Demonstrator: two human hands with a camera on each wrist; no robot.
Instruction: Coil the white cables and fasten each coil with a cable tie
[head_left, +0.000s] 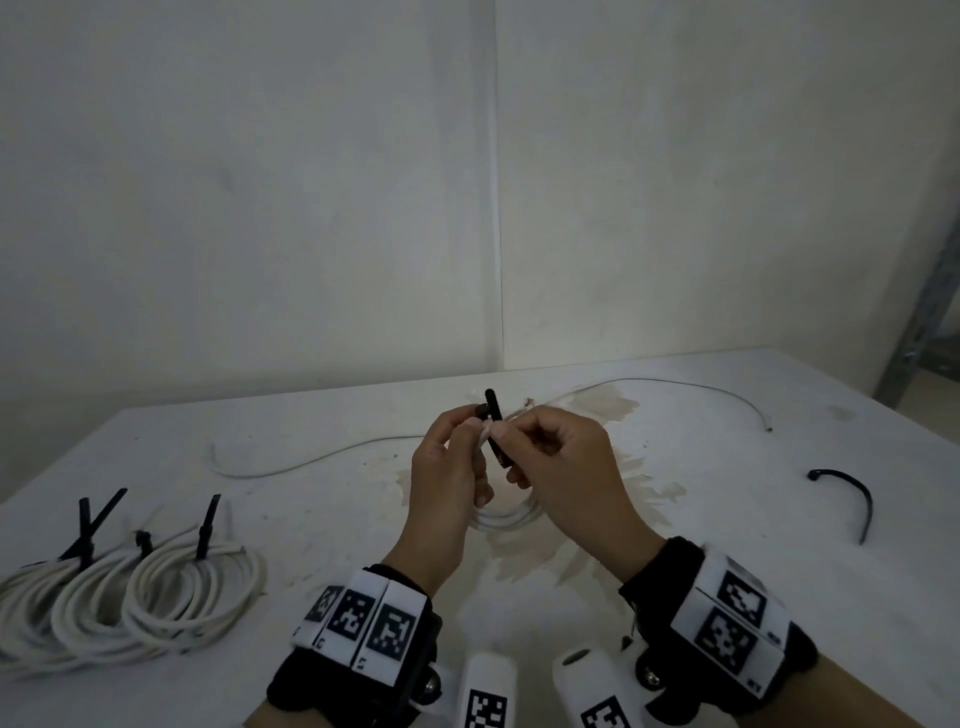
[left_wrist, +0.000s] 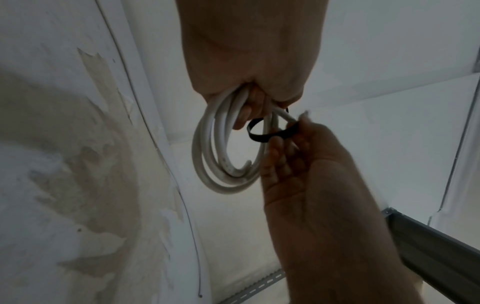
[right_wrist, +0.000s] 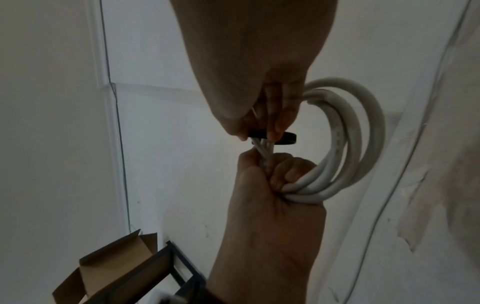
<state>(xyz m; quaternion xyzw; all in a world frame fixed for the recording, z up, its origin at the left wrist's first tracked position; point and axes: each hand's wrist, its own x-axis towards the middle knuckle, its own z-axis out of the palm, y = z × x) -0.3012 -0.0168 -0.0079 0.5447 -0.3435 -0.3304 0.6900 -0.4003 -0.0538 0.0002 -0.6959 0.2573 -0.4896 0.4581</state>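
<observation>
Above the middle of the table, my left hand (head_left: 457, 447) grips a small coil of white cable (head_left: 506, 517), which hangs below the fist. In the left wrist view the coil (left_wrist: 207, 164) shows several turns. A black cable tie (head_left: 493, 415) is looped round the bundled turns just above my left fist. My right hand (head_left: 524, 441) pinches the tie between thumb and fingers. The right wrist view shows the tie (right_wrist: 285, 138) under my right fingertips (right_wrist: 274, 127), with the left hand (right_wrist: 272, 205) fisted round the coil (right_wrist: 358, 133).
Three coils (head_left: 130, 587) bound with black ties lie at the table's near left. A loose thin cable (head_left: 311, 457) runs across the far side of the table. A spare black tie (head_left: 852, 493) lies at the right. A cardboard box (right_wrist: 111, 267) stands beyond the table.
</observation>
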